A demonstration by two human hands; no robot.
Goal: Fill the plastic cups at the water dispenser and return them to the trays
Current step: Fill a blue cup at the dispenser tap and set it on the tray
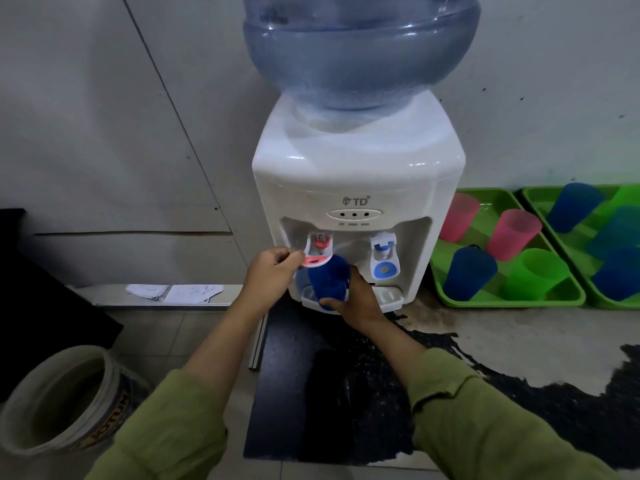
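White water dispenser (356, 188) w/ big blue bottle (360, 53) on top. Left grip (273, 271) pinches the red tap lever (317, 260) on dispenser front. Right grip (360, 299) curls round a blue plastic cup (330, 278), held under that tap. Right of dispenser: 2 green trays (512, 301) w/ pink, blue & green cups (512, 233).

A: Where is the left hand (273, 271)?
B: Centre of frame, fingers (288, 253) curled, pinching the lever (313, 260).
A: And the right hand (360, 303)?
B: Just right and lower, wrapped round the cup (329, 277). Both forearms reach up from the bottom edge.
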